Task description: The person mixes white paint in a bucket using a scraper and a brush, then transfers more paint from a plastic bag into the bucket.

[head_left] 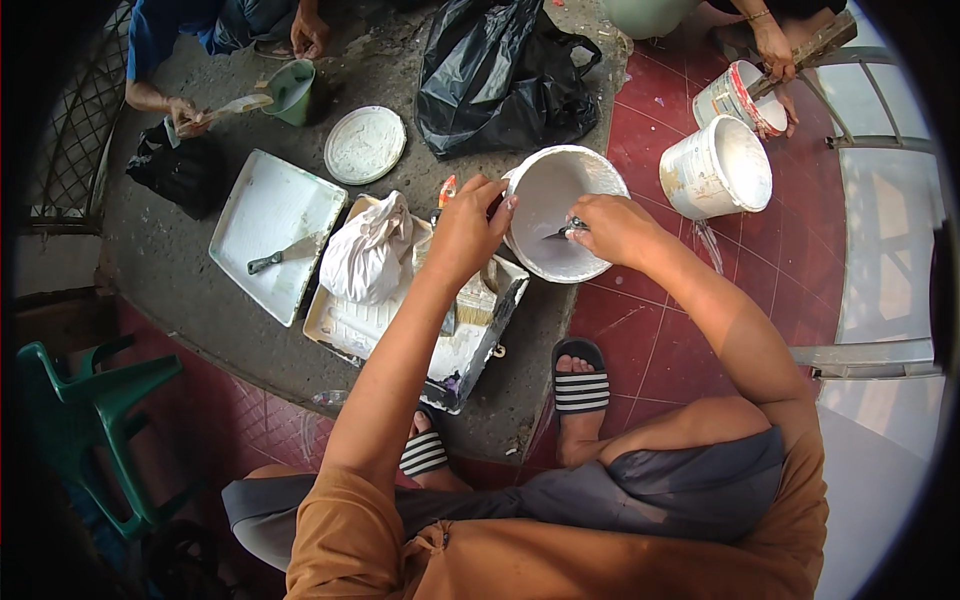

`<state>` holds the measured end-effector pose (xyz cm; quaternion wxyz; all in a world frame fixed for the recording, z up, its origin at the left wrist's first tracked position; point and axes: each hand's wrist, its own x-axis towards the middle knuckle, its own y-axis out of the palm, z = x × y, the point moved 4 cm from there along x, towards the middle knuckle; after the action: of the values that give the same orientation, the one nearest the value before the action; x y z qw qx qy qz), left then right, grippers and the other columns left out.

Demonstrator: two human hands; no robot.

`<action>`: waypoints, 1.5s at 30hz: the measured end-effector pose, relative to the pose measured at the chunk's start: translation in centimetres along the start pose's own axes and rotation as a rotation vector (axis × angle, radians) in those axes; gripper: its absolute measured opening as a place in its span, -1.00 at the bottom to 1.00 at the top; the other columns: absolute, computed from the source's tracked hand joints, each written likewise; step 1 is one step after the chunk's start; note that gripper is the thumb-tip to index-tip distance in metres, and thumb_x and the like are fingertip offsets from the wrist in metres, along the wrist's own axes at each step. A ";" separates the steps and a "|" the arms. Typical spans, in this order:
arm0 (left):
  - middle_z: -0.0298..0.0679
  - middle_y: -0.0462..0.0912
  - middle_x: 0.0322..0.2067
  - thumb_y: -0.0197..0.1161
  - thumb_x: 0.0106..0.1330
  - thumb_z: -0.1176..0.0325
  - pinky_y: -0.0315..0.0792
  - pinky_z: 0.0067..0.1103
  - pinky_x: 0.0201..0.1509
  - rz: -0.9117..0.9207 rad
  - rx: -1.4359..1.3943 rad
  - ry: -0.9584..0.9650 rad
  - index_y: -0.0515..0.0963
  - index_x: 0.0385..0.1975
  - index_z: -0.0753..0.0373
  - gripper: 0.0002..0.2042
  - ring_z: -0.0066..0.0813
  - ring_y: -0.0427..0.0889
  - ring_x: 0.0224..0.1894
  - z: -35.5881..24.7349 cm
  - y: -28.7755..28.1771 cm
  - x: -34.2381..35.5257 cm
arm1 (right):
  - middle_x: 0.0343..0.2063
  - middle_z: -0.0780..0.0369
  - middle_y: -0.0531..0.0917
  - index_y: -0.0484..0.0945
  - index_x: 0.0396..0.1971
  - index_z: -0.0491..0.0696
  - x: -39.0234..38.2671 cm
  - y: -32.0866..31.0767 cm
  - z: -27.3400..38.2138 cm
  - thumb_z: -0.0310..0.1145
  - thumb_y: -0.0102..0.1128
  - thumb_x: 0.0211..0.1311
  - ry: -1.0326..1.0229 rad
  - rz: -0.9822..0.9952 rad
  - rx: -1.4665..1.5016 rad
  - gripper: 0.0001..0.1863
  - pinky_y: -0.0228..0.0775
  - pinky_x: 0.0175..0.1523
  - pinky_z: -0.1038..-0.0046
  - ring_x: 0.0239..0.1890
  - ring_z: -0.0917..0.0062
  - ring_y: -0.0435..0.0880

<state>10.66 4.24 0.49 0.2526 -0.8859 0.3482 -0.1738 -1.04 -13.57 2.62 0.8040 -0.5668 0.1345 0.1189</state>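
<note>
Fingers of left hand (468,232) grip the bucket (560,212) rim; right hand (612,228) closes on a scraper (562,231) inside it

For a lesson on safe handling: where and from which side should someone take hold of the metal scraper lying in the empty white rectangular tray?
Grip the metal scraper by its dark handle end, from the tray's near-left side. The handle points that way, while the flat blade points toward the white tied bag.

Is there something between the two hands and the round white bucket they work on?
No. The left hand already grips the rim of the round white plastic bucket, and the right hand holds a small dark metal tool inside it. Nothing visible stands between.
</note>
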 end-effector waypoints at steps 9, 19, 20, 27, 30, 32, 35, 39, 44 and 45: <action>-0.04 0.63 -0.17 0.26 0.40 0.31 0.57 -0.37 -0.08 0.018 0.012 0.001 0.62 0.00 0.43 -0.68 -0.09 0.69 -0.20 -0.1 0.2 0.0 | -0.18 0.10 0.67 0.64 -0.10 -0.14 0.5 -0.9 -0.9 -0.27 0.28 0.30 0.035 -0.294 -0.054 -0.71 0.54 -0.02 0.18 -0.13 0.15 0.69; -0.04 0.64 -0.19 0.27 0.40 0.32 0.57 -0.38 -0.12 0.001 0.009 -0.006 0.62 -0.01 0.41 -0.70 -0.07 0.68 -0.21 0.1 0.0 0.2 | -0.19 0.11 0.68 0.66 -0.11 -0.14 -0.1 0.2 1.1 -0.27 0.29 0.29 -0.132 -0.191 0.104 -0.71 0.54 0.03 0.19 -0.11 0.14 0.70; -0.04 0.65 -0.19 0.27 0.40 0.31 0.57 -0.38 -0.11 0.003 0.013 -0.006 0.62 -0.01 0.41 -0.70 -0.07 0.68 -0.20 0.2 0.0 0.2 | -0.19 0.11 0.69 0.66 -0.12 -0.14 -0.2 0.3 1.0 -0.26 0.30 0.28 -0.106 -0.119 0.119 -0.71 0.54 0.03 0.19 -0.11 0.13 0.70; -0.03 0.65 -0.18 0.26 0.41 0.30 0.56 -0.36 -0.10 0.013 -0.001 -0.006 0.62 -0.01 0.41 -0.69 -0.06 0.68 -0.20 -0.1 0.1 0.3 | -0.19 0.05 0.70 0.65 -0.18 -0.18 -0.6 -0.5 -1.2 -0.25 0.26 0.32 0.075 -0.077 -0.068 -0.72 0.54 0.04 0.15 -0.09 0.11 0.70; -0.02 0.65 -0.18 0.26 0.41 0.30 0.56 -0.36 -0.10 0.022 -0.011 -0.015 0.62 0.00 0.41 -0.69 -0.06 0.68 -0.20 -0.2 -0.1 0.2 | -0.20 0.03 0.70 0.65 -0.19 -0.19 -0.3 -1.1 -1.5 -0.26 0.23 0.34 0.142 -0.180 -0.080 -0.73 0.55 0.02 0.14 -0.11 0.11 0.71; -0.02 0.64 -0.18 0.26 0.40 0.31 0.56 -0.37 -0.10 0.019 -0.005 -0.006 0.62 0.00 0.41 -0.69 -0.07 0.68 -0.21 -0.2 -0.1 0.2 | -0.19 0.04 0.69 0.65 -0.17 -0.18 -0.2 -1.3 -1.6 -0.27 0.22 0.34 0.167 -0.246 -0.069 -0.73 0.56 0.00 0.15 -0.13 0.12 0.72; -0.04 0.63 -0.19 0.26 0.41 0.31 0.56 -0.38 -0.11 0.019 -0.001 -0.001 0.62 0.00 0.41 -0.69 -0.09 0.68 -0.22 -0.4 -0.1 0.2 | -0.16 0.07 0.69 0.65 -0.16 -0.17 0.4 -1.0 -1.5 -0.27 0.22 0.35 0.108 -0.373 -0.040 -0.73 0.57 -0.01 0.17 -0.14 0.14 0.72; -0.07 0.61 -0.21 0.26 0.41 0.32 0.56 -0.41 -0.14 0.019 -0.014 0.011 0.61 0.00 0.41 -0.70 -0.13 0.67 -0.24 -0.4 0.1 0.2 | -0.20 0.09 0.67 0.64 -0.15 -0.15 0.7 -0.2 -0.7 -0.28 0.25 0.32 0.053 -0.429 -0.008 -0.74 0.56 -0.03 0.19 -0.15 0.16 0.71; -0.08 0.61 -0.22 0.27 0.41 0.34 0.56 -0.43 -0.16 0.038 -0.026 -0.005 0.61 -0.02 0.42 -0.71 -0.17 0.68 -0.27 -0.3 0.1 0.3 | -0.24 0.13 0.62 0.64 -0.05 -0.14 -0.1 1.3 0.8 -0.29 0.32 0.25 -0.150 -0.378 0.043 -0.67 0.55 -0.09 0.19 -0.22 0.17 0.69; -0.08 0.61 -0.22 0.27 0.42 0.34 0.56 -0.43 -0.17 0.053 -0.028 -0.024 0.61 -0.02 0.42 -0.72 -0.18 0.68 -0.28 -0.3 0.2 0.4 | -0.24 0.14 0.61 0.65 -0.06 -0.13 -0.2 1.5 0.7 -0.29 0.31 0.26 -0.162 -0.347 0.033 -0.68 0.55 -0.10 0.19 -0.22 0.18 0.69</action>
<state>10.69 3.79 0.65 0.2489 -0.8818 0.3708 -0.1516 -1.73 -12.42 1.60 0.8299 -0.5568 -0.0285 0.0214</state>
